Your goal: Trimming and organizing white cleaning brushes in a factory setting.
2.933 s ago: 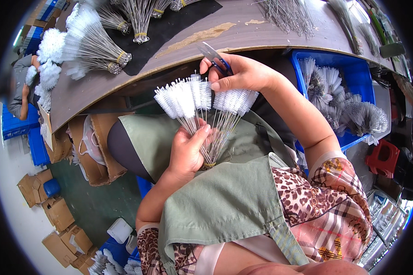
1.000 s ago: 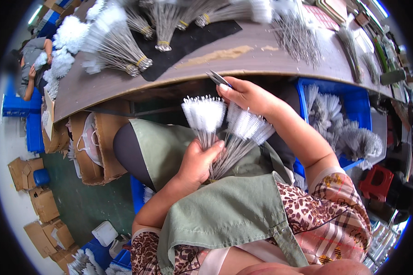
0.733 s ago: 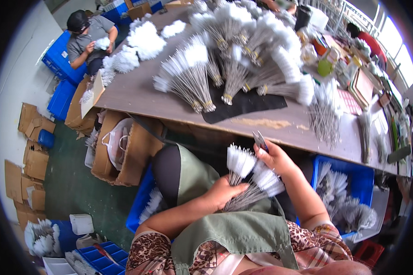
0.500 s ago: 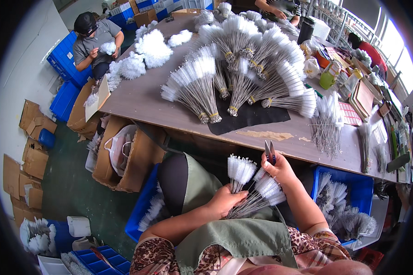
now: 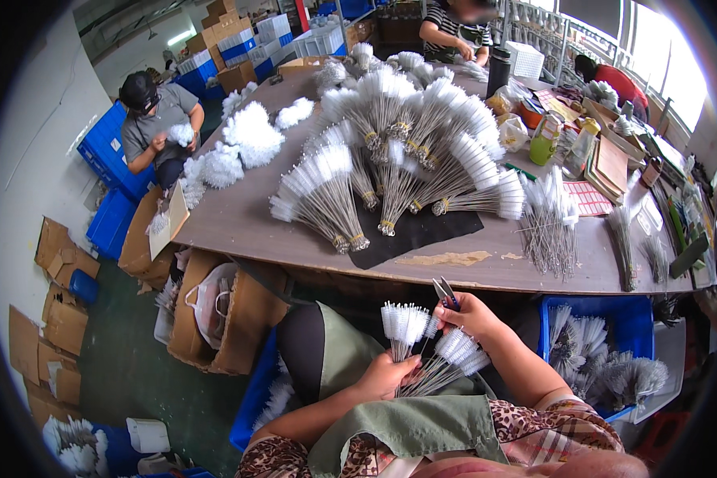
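Note:
My left hand point(image 5: 388, 374) is closed round the wire stems of a bunch of white-bristled tube brushes point(image 5: 405, 322), held over my lap with the bristles up. A second cluster of brushes point(image 5: 461, 351) fans out to the right of it, its stems crossing towards the same hand. My right hand point(image 5: 472, 315) grips a pair of small scissors point(image 5: 446, 294), blades pointing up and slightly parted. Just below its fingertips stands a single brush point(image 5: 432, 325) between the two clusters; whether the fingers pinch it is hard to tell.
Tied brush bundles point(image 5: 319, 195) are heaped on the table point(image 5: 251, 215) ahead, partly over a black cloth point(image 5: 422, 239). Blue bins of brushes flank me, including one at right point(image 5: 642, 319). An open cardboard box point(image 5: 239, 334) stands at left. Co-workers sit at the far left and far side.
The view has tilted up, showing more of the far room. My right hand with the scissors has come closer to the brushes, and a single brush now stands apart by its fingertips.

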Tool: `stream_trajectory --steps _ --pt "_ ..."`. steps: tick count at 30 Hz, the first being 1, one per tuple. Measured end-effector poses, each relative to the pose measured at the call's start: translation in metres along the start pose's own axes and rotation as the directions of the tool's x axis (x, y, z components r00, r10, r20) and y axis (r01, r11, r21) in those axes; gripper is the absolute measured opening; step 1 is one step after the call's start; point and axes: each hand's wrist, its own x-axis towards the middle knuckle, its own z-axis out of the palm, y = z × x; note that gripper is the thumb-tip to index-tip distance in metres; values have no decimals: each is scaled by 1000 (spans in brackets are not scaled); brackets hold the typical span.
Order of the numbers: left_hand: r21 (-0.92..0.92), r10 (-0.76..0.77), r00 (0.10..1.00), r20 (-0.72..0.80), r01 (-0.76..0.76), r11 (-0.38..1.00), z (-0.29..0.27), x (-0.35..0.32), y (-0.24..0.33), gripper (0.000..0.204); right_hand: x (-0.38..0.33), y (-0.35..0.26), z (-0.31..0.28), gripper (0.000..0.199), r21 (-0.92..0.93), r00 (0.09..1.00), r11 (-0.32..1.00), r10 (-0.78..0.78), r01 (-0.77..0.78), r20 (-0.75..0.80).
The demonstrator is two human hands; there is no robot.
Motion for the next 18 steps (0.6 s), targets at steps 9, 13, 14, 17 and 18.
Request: stream_trajectory --steps 9,13,14,17,18 --pt "-6 -68 997 -31 68 998 12 -8 14 19 4 -5 -1 15 -31 996 998 50 -48 68" --pt "37 -57 997 -46 59 998 7 -5 9 19 5 -1 -3 13 -21 995 1000 4 -2 96" --pt "44 -56 997 -45 58 997 7 -5 8 19 5 1 -3 13 -15 992 1000 -18 20 126" --pt "-47 -67 995 -69 63 997 11 -7 7 16 7 5 -6 12 2 990 1000 -26 26 137" --pt "-41 -73 995 -68 70 997 13 -5 11 16 7 7 -8 12 0 991 1000 -25 25 133"
